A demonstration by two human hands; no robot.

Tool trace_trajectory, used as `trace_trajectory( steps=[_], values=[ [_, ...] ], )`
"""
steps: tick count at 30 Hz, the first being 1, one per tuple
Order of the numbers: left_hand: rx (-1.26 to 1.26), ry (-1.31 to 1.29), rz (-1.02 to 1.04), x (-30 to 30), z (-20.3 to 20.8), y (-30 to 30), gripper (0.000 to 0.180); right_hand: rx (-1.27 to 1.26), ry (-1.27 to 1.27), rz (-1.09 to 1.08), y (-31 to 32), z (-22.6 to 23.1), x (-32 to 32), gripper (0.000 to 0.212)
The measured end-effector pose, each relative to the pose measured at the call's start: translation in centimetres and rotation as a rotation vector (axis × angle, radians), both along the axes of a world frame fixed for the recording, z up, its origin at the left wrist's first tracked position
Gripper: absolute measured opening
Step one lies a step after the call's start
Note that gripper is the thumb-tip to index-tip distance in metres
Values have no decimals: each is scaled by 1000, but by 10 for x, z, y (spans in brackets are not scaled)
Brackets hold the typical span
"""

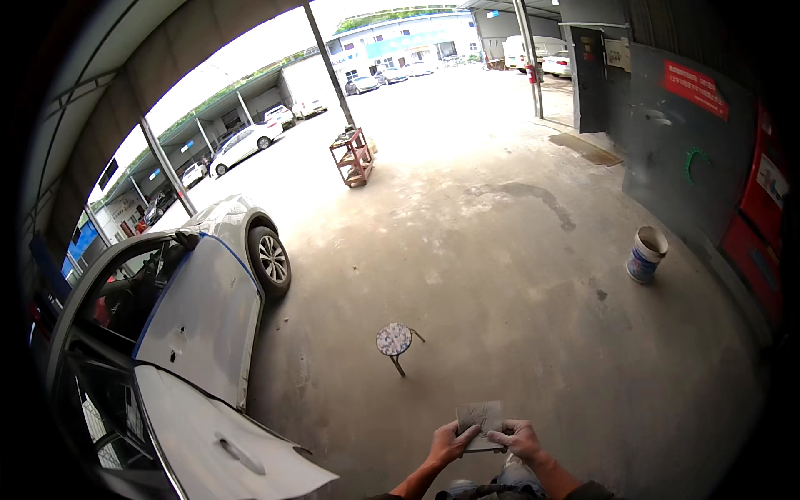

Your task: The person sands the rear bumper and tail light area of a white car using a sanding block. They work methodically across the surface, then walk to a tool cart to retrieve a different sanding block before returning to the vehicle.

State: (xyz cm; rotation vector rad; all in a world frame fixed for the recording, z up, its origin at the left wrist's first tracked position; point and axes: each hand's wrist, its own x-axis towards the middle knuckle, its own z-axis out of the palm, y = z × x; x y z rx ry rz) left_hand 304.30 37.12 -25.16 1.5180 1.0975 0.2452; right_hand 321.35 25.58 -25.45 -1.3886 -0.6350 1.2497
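Note:
Both of my hands grip a thin, light-grey, roughly square sheet (481, 413) at the bottom centre. Dark lines cross its face; what the sheet is made of cannot be told. My left hand (449, 442) pinches the left side, its thumb lying on top. On the right edge, my right hand (520, 439) does the same, thumb over the face and fingers beneath. Pale dust shows on the fingers. Ahead of my hands and apart from them stands a round stool (393, 339) with a patterned seat.
A car with bare grey door panels (204, 308) takes up the left side, its rear door (225, 446) swung out toward me. A white bucket (646, 254) stands at the right near red cabinets (754, 242). Farther off is a red shelf cart (353, 158) beside a post.

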Motion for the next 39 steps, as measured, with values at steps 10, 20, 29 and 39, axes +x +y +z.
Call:
trace_trajectory(
  steps=[10, 20, 29, 39],
  values=[
    [309, 40, 473, 110, -42, 300, 61, 32, -548, 443, 353, 20, 151, 32],
    [556, 26, 421, 312, 21, 643, 49, 46, -69, 146, 689, 32, 283, 30],
    [297, -72, 408, 471, -13, 977, 55, 193, -280, 296, 1015, 21, 442, 20],
    [510, 31, 734, 584, 43, 1310, 60, 235, -588, 621, 1378, 77, 574, 31]
  ],
)
